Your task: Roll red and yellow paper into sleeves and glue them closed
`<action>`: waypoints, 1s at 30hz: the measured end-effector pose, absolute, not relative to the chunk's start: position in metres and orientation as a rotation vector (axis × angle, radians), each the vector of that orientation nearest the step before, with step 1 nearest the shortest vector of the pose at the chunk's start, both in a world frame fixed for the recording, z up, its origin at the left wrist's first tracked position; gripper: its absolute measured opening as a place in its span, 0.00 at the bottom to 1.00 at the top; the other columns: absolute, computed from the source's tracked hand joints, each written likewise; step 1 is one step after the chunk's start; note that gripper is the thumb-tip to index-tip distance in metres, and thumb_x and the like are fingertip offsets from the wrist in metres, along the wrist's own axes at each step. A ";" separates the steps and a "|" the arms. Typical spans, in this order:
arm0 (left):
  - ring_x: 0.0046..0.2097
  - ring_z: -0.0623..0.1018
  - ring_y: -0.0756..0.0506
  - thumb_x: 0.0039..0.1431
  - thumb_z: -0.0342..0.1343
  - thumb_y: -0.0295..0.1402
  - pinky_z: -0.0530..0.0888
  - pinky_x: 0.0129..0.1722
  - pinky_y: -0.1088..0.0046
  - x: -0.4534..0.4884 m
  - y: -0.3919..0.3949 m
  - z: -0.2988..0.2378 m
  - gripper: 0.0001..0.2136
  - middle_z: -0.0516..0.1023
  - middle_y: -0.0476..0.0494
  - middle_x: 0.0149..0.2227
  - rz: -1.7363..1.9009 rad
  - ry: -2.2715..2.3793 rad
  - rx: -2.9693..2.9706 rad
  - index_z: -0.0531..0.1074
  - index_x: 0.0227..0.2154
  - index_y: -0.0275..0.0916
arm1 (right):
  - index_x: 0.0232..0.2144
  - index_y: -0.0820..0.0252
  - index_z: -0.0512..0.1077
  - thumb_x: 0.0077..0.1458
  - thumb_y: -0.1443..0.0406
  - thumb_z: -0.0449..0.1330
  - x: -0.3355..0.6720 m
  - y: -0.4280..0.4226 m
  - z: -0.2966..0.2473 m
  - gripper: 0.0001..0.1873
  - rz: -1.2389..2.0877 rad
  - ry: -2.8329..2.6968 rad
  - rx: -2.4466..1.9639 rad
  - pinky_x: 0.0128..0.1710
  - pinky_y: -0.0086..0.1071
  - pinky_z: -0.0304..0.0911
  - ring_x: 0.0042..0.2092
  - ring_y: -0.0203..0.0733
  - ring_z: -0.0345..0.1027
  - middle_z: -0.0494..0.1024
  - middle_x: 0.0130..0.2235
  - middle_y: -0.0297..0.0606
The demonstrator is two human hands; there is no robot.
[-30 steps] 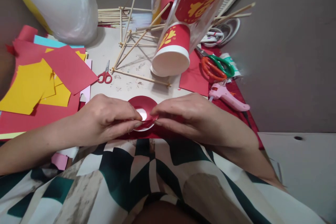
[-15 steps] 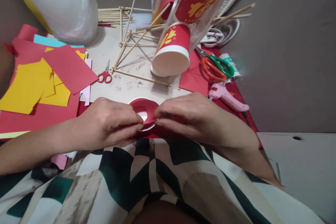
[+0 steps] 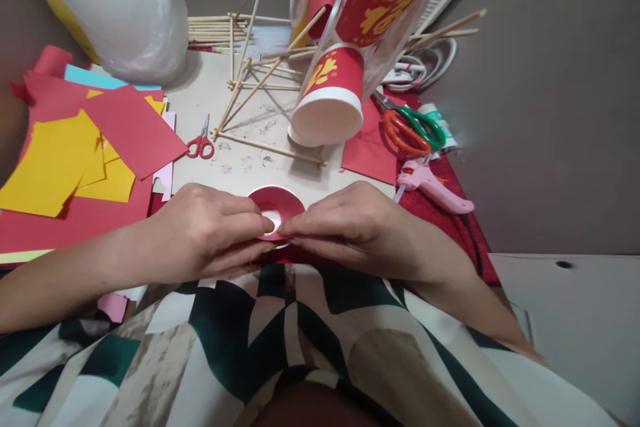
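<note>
The left hand [image 3: 207, 227] and right hand [image 3: 350, 223] meet close to the wearer's body, both pinching the near edge of the smooth red paper [image 3: 290, 200] that lines a small round cup with a white rim [image 3: 273, 187]; a pale disc shows at its bottom. A second ago the paper covered the far rim; now it sits lower, the white edge shows, and the right fingertips have moved nearer the left. Beyond lie small red-handled scissors [image 3: 202, 140] and a frame of thin wooden sticks [image 3: 270, 148] on a pale, smudged board [image 3: 240, 167]. Glossy red cups [image 3: 345, 67] lean in clear plastic, their yellow print too partial to read. Matte yellow sheets [image 3: 50, 163] spread at left; a pink plastic glue gun [image 3: 433, 187] rests at right.
</note>
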State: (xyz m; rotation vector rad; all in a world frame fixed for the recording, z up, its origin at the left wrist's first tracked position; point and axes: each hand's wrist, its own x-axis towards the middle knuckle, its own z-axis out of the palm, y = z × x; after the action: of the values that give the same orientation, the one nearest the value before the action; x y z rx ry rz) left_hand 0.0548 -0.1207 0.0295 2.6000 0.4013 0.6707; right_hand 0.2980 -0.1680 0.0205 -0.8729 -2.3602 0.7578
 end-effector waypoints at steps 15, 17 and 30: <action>0.24 0.76 0.55 0.62 0.60 0.32 0.75 0.23 0.81 0.046 -0.103 0.023 0.03 0.81 0.51 0.32 1.377 0.600 1.832 0.78 0.37 0.41 | 0.31 0.49 0.79 0.53 0.61 0.68 0.291 -0.174 0.022 0.02 0.973 -1.182 -0.867 0.12 0.28 0.52 0.13 0.31 0.53 0.64 0.13 0.23; 0.22 0.74 0.54 0.63 0.59 0.31 0.74 0.22 0.80 0.044 -0.105 0.028 0.05 0.79 0.50 0.26 1.281 0.651 1.819 0.77 0.31 0.39 | 0.30 0.50 0.78 0.54 0.62 0.67 0.288 -0.171 0.021 0.01 0.981 -1.113 -0.743 0.12 0.26 0.49 0.12 0.29 0.49 0.62 0.12 0.22; 0.27 0.71 0.54 0.48 0.69 0.30 0.70 0.24 0.80 0.056 -0.124 0.026 0.06 0.76 0.46 0.31 1.116 0.595 1.646 0.80 0.30 0.36 | 0.23 0.54 0.77 0.53 0.64 0.68 0.268 -0.170 0.006 0.08 0.972 -1.043 -0.631 0.14 0.24 0.56 0.14 0.29 0.57 0.68 0.13 0.25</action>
State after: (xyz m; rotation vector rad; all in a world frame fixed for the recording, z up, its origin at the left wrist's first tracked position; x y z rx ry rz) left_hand 0.0563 -0.1240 0.0255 1.6463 0.5947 1.1161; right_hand 0.2677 -0.1699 0.0062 -0.6311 -1.0430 0.9721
